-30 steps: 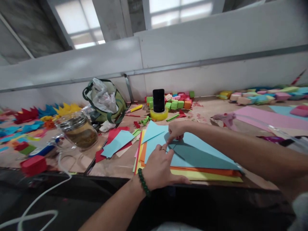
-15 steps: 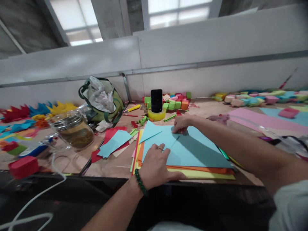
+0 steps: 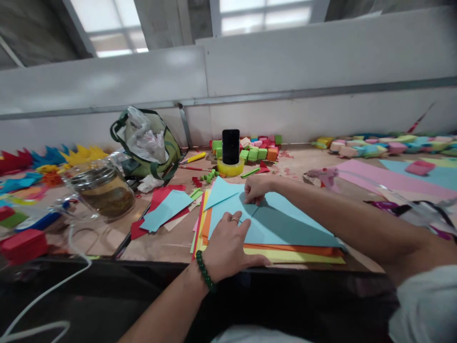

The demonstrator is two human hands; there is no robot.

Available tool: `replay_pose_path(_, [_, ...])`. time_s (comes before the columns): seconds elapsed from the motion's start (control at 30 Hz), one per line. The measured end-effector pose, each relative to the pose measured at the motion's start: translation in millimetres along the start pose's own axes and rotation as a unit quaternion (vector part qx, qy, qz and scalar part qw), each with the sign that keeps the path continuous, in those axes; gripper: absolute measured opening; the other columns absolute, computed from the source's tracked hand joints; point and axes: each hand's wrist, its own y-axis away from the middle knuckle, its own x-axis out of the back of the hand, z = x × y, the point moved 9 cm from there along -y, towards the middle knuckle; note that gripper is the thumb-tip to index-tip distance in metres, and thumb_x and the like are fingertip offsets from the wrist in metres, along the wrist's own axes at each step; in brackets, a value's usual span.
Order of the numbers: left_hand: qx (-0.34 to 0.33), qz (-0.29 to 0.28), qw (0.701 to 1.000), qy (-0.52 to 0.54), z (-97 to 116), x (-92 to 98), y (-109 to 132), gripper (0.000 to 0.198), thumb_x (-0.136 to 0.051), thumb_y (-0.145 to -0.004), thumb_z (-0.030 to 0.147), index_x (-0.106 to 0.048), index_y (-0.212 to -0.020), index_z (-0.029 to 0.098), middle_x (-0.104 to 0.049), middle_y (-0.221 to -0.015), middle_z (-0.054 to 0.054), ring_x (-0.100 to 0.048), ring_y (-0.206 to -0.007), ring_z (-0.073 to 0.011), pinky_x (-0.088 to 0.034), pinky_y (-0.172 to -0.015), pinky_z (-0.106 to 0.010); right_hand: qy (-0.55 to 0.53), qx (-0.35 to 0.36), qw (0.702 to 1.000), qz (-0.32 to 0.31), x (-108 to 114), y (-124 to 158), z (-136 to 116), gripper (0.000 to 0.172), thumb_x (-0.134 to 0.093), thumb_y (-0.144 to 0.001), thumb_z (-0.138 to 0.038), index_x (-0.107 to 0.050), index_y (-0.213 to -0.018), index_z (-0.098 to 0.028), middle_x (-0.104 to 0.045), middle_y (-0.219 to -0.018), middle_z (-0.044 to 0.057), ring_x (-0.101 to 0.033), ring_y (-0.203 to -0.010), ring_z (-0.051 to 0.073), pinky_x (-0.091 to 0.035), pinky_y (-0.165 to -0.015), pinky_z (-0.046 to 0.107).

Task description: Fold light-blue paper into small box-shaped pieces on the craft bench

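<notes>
One multicoloured paper stack [image 3: 303,256], centre to lower centre; sheets too overlapped to count. One large light-blue paper sheet [image 3: 285,219] on top, centre of frame, with one triangular light-blue paper flap [image 3: 222,192] on its upper-left part; joined or loose, can't tell.

Step in hand, my guess: pressing or creasing that sheet. Next move seems to call for firm left-side pressure and a straight right-hand stroke along the thin dark line between my hands; crease or slit, can't tell.

Two hands. Left hand [image 3: 226,245], lower centre: fingers spread over the sheet's lower-left part, thumb out at the stack's near edge, gripping nothing. Right hand [image 3: 257,190], centre: fingers curled in, down at the sheet; can't tell if I'm pinching anything.

Others, big to small: one green fabric bag [image 3: 172,148], left of centre; one clear jar with metal lid [image 3: 114,197], left; one upright black phone [image 3: 231,146], upper centre; one yellow tape roll [image 3: 230,168] at its base; one yellow-handled cutter [image 3: 194,157], left of the phone.
</notes>
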Motion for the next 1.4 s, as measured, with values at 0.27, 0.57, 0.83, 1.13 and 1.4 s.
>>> replay_pose_path(0.27, [0.007, -0.002, 1.0, -0.015, 0.6, 4.0, 0.9, 0.085, -0.043, -0.065, 0.086, -0.059, -0.113, 0.018, -0.055, -0.117, -0.017, -0.046, -0.109, -0.0349, -0.042, -0.091, -0.047, 0.01, 0.009, 0.996, 0.09, 39.3, 10.7, 25.9, 0.036, -0.081, -0.054, -0.046, -0.06, -0.058, -0.017, -0.061, -0.049, -0.001, -0.063, -0.057, 0.016, -0.049, -0.055, 0.024])
replay_pose_path(0.57, [0.011, -0.002, 1.0, -0.024, 1.2, 2.9, 3.0, 0.081, -0.046, -0.066, 0.083, -0.058, -0.113, 0.018, -0.053, -0.122, -0.016, -0.045, -0.111, -0.035, -0.042, -0.092, -0.047, 0.004, 0.053, 0.998, 0.017, -6.0, 28.7, 10.8, 0.032, -0.08, -0.054, -0.045, -0.064, -0.062, -0.019, -0.061, -0.052, -0.003, -0.061, -0.053, 0.014, -0.047, -0.052, 0.022])
replay_pose_path(0.83, [0.009, -0.015, 0.999, -0.03, 2.8, 3.9, 2.8, 0.082, -0.044, -0.069, 0.082, -0.057, -0.117, 0.017, -0.053, -0.123, -0.018, -0.046, -0.11, -0.0357, -0.042, -0.092, -0.047, 0.009, 0.04, 0.996, 0.075, 39.8, 31.6, 49.5, 0.038, -0.076, -0.056, -0.05, -0.058, -0.059, -0.017, -0.059, -0.051, -0.001, -0.058, -0.051, 0.013, -0.046, -0.051, 0.024])
replay_pose_path(1.13, [0.014, -0.011, 0.999, -0.034, 2.1, 2.9, 4.1, 0.077, -0.051, -0.069, 0.078, -0.057, -0.117, 0.018, -0.053, -0.128, -0.018, -0.046, -0.113, -0.0356, -0.043, -0.094, -0.047, 0.028, 0.059, 0.998, 0.011, -4.2, 31.9, 9.8, 0.034, -0.078, -0.054, -0.047, -0.066, -0.064, -0.017, -0.058, -0.051, -0.003, -0.053, -0.049, 0.01, -0.042, -0.048, 0.021])
replay_pose_path(1.4, [0.017, -0.019, 1.0, -0.018, -0.7, 0.4, 5.9, 0.083, -0.048, -0.071, 0.078, -0.053, -0.128, 0.018, -0.051, -0.131, -0.017, -0.044, -0.115, -0.036, -0.042, -0.095, -0.047, 0.013, -0.007, 0.999, 0.039, 29.7, 28.3, 54.9, 0.037, -0.076, -0.055, -0.049, -0.061, -0.061, -0.016, -0.058, -0.052, -0.001, -0.054, -0.049, 0.011, -0.045, -0.05, 0.023])
